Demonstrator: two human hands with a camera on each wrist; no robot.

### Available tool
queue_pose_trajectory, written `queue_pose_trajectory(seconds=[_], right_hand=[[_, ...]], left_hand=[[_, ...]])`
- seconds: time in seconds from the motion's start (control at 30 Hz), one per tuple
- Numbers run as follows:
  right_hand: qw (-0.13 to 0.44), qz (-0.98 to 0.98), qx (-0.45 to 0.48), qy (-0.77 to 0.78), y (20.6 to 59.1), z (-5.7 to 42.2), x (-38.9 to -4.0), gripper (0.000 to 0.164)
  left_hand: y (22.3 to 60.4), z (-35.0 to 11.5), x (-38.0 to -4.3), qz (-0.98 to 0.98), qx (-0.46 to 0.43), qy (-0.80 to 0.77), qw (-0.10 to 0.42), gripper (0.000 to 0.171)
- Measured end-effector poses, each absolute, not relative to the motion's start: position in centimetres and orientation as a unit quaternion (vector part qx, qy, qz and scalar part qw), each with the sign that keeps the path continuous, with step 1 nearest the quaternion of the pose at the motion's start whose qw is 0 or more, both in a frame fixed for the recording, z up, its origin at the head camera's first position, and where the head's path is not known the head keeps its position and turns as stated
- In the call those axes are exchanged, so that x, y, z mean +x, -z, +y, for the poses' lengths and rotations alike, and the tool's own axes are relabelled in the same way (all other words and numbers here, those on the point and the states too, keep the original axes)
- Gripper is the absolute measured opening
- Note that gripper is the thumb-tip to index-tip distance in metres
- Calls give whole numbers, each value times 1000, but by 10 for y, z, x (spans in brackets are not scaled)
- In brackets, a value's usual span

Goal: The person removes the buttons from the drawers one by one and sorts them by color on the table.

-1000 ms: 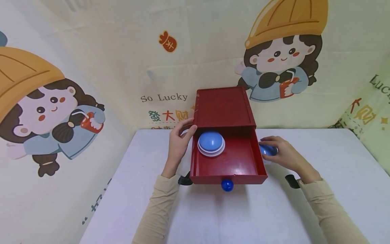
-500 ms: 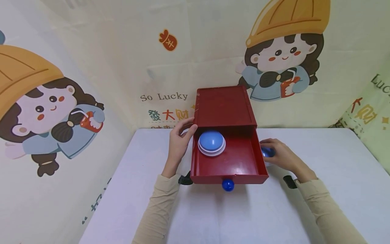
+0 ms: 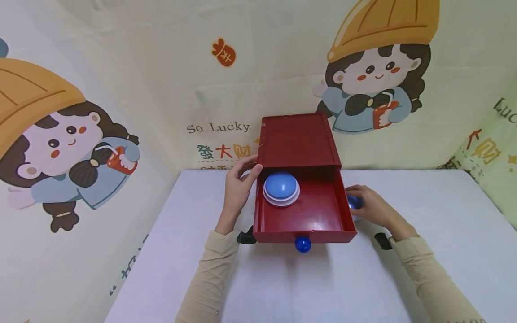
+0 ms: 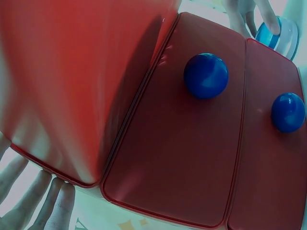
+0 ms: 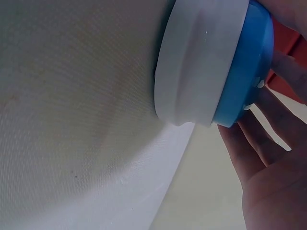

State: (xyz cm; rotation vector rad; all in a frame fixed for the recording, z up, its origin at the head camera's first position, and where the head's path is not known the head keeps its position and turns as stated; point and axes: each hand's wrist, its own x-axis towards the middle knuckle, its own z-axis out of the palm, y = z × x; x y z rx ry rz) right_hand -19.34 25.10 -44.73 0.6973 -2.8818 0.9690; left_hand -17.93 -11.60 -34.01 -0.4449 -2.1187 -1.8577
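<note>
A red drawer cabinet (image 3: 300,141) stands on the table with its top drawer (image 3: 319,215) pulled out. In that drawer, at the back left, sits a blue-domed push button (image 3: 280,185) on a white base. My left hand (image 3: 238,193) touches the cabinet's left side, and the left wrist view shows its fingertips (image 4: 64,201) along the edge. To the right of the drawer, my right hand (image 3: 373,206) grips a second push button (image 3: 355,202) by its blue dome. Its white base (image 5: 196,62) meets or nearly meets the tabletop in the right wrist view.
Two lower drawers, pushed in, show blue knobs (image 4: 206,75) in the left wrist view. The pulled-out drawer's blue knob (image 3: 303,244) juts toward me over the white table (image 3: 299,291). A printed cloth (image 3: 282,72) hangs behind the cabinet.
My right hand has shifted slightly left, closer to the drawer's side, and covers more of the second push button. The left hand and the drawer look unchanged.
</note>
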Motion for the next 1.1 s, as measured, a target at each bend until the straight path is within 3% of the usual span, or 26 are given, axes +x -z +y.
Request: queue_pose_trajectory(seconds=[0.47,1.1], right_hand=[[-9,-923,216,-318,446,251,-193,59],[16,-925,224,-307,422,247,-188,59]], left_hand=[[340,-115,-180,-729,-153,651,146,37],[340,-116,-179,-729,-150,652,143,38]])
